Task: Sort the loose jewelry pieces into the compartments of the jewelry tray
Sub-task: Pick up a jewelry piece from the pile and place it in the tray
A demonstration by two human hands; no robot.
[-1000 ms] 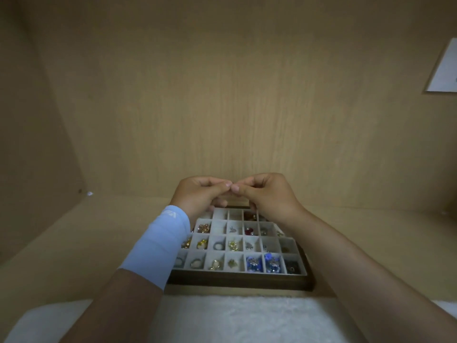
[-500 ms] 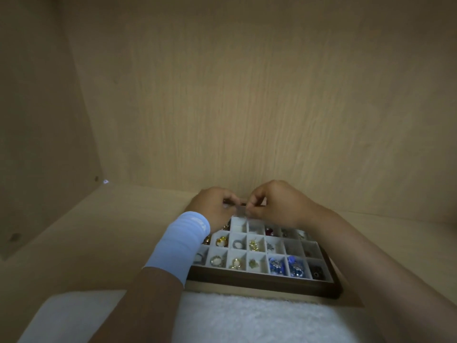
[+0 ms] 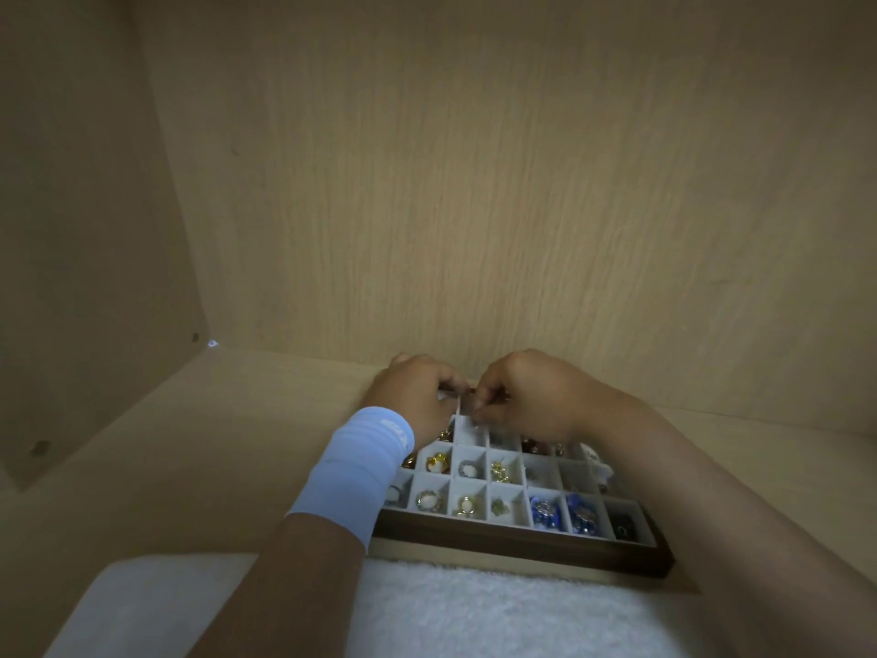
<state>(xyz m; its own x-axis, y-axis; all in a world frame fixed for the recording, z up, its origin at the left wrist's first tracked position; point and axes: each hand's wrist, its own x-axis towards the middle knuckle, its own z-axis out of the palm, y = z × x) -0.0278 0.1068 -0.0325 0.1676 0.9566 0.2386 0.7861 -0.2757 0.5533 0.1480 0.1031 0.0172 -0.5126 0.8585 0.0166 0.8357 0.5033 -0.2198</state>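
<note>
Left hand and right hand jointly pinch a small piece over the jewelry tray; best released low, inside one compartment.

Single head-worn view, looking forward and down, close over the jewelry tray, facing the wooden back wall

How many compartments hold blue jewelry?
2, side by side, front row of the tray: left blue piece, right blue piece. The left hand and right hand cover back compartments, so more may be hidden.

The tray is dark brown with grey cells, the sleeve light blue, the towel white.
</note>
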